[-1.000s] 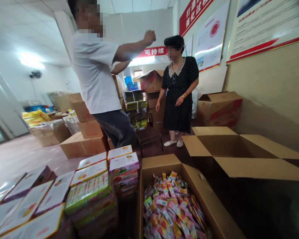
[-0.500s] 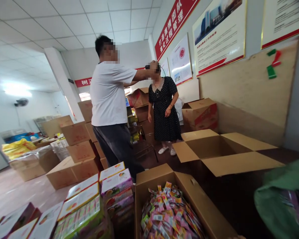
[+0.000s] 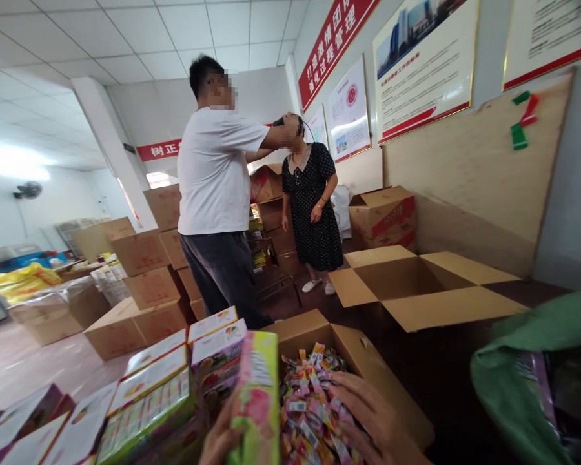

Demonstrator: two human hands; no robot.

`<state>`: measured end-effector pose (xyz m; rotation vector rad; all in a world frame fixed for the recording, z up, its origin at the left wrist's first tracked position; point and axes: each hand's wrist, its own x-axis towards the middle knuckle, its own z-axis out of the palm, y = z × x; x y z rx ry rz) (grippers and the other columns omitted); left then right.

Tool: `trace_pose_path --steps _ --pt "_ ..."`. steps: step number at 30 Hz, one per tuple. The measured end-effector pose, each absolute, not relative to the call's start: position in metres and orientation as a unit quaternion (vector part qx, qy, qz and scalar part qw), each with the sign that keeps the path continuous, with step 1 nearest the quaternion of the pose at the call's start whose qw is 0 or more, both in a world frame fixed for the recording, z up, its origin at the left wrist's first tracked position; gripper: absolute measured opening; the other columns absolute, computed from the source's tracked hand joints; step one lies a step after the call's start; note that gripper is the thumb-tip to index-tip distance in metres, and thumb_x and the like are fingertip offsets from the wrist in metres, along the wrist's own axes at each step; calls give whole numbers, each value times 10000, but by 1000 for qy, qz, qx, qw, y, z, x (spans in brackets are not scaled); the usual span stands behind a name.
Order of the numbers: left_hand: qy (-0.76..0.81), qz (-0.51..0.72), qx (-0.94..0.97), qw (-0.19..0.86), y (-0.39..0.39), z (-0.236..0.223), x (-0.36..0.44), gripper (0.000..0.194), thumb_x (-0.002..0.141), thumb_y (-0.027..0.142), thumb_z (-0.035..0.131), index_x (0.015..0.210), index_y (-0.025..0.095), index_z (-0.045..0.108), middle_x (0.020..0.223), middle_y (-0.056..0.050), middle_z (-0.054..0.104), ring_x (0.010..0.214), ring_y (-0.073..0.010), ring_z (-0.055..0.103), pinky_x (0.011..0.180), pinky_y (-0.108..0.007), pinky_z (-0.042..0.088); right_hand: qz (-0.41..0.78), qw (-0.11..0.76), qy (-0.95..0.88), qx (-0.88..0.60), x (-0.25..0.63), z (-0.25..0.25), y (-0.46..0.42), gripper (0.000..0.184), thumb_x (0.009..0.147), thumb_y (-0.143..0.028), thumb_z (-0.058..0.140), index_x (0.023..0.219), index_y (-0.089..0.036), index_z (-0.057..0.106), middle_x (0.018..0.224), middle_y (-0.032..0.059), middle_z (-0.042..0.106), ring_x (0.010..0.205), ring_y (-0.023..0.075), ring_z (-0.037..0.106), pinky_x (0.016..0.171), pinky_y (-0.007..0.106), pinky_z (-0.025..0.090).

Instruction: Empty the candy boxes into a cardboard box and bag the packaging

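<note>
My left hand is wrapped round a slim green-and-pink packet box, held upright at the bottom middle of the view. My right hand reaches over the right part of an open cardboard carton, its fingers stretched out and apart. Many small colourful sachets fill that carton, and the right fingertips are over or touching them; which of the two I cannot tell. Left of my left hand are stacked retail boxes, white, purple and green.
Beyond the sachets is an open carton with spread flaps. A green cloth or sack lies at the right edge. Two people, one in a white shirt, one in a dotted dress, stand ahead beside stacked cartons.
Both my hands have come into view from below. The left one now holds up the green-and-pink packet box; the right one is over the sachets. The view has shifted slightly.
</note>
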<state>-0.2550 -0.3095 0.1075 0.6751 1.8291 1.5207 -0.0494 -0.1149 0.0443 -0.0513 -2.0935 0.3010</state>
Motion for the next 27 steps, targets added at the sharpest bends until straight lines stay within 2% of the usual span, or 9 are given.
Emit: trace_pose_path --steps 3,5,8,12,16,18,20,24,27 --pt "660 578 293 380 -276 71 -253 658 571 384 824 1214 295 718 1217 -58 706 1213 -398 581 988 -477 484 108 477 -871 45 -79 64 -114 383 1079 -375 337 1281 -158 579 1211 144 623 1136 275 576 983 419 511" --pt "628 573 317 420 -248 44 -258 681 488 282 774 1169 271 755 1169 -51 727 1225 -413 564 1034 -479 436 116 455 -882 29 -95 56 -105 413 1090 -389 277 1077 -149 613 1000 120 632 939 256 580 865 410 502" --pt "621 546 336 451 -213 17 -270 656 474 230 691 1124 258 777 1123 -40 736 1207 -389 560 1029 -462 419 115 407 -906 -9 -113 32 -83 403 1084 -392 318 875 -161 574 837 73 572 804 230 509 763 374 425" --pt "634 501 324 493 -190 1 -281 646 482 214 705 1124 199 767 1016 -47 747 1086 -343 604 965 -426 444 108 346 -932 -22 -130 7 -53 321 1048 -356 486 817 -157 589 826 60 547 808 213 483 736 336 374" --pt "597 522 248 556 -179 -22 -290 590 501 252 710 1080 144 756 962 -72 746 976 -290 638 895 -367 467 129 279 -951 -13 -133 -29 -35 380 1063 -339 479 749 -156 590 805 66 549 804 207 488 755 331 379" --pt "585 543 168 579 -176 -33 -298 622 533 302 700 1131 134 731 922 -82 745 877 -267 651 830 -358 483 161 256 -952 -49 -131 -46 -34 383 1090 -338 413 813 -154 604 806 63 566 784 200 505 753 318 384" --pt "585 566 128 568 -174 -36 -308 676 572 332 709 1218 133 694 943 -84 746 860 -254 652 825 -356 487 183 266 -942 -95 -130 -55 -36 368 1107 -343 343 977 -140 620 856 75 595 800 207 528 755 316 392" --pt "639 562 160 501 -169 -29 -326 831 577 295 790 1369 130 603 1056 -73 736 956 -257 638 874 -346 468 162 314 -933 -65 -146 -48 -40 374 1105 -346 313 1289 -130 557 1170 148 596 1115 278 503 946 410 378" --pt "659 539 171 496 -168 -29 -326 856 569 276 803 1381 108 592 990 -60 734 904 -239 629 835 -332 460 160 298 -941 -9 -161 -41 -39 429 1107 -390 273 1228 -129 591 1215 152 580 1138 286 480 952 431 361"
